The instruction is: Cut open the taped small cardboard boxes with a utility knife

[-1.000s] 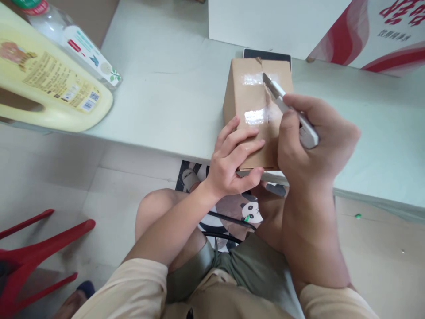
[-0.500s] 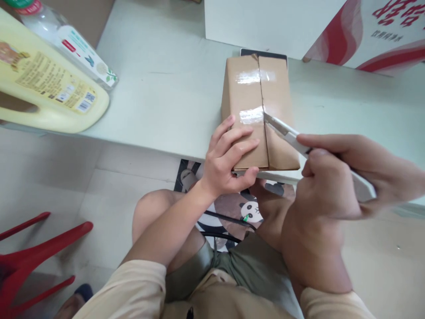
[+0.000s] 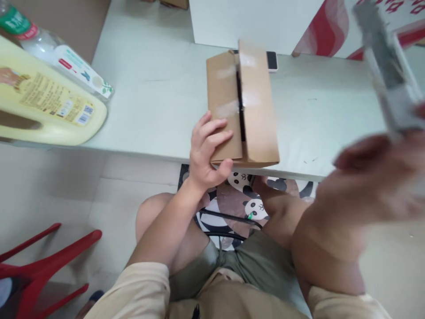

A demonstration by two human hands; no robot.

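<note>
A small brown cardboard box [image 3: 259, 106] stands at the front edge of the pale table. Its right top flap is partly raised, leaving a dark gap down the middle, and shiny clear tape shows on both flaps. My left hand [image 3: 207, 153] grips the near left corner, fingers over the left flap and thumb at the front. Well to the right of the box, my right hand [image 3: 375, 181] is raised and smeared by motion. It is closed round a box cutter [image 3: 387, 71] whose blade end points up and away from the box.
A yellow jug [image 3: 59, 99] and a clear bottle [image 3: 43, 40] are at the left of the table. Behind the box are a dark-screened device [image 3: 272, 61] and a white carton [image 3: 242, 20]. A red stool [image 3: 43, 261] stands on the floor at left.
My right hand has lifted the box cutter off the box's seam and swung it up to the right. The right flap has risen and the gap has widened. My left hand still grips the box.
</note>
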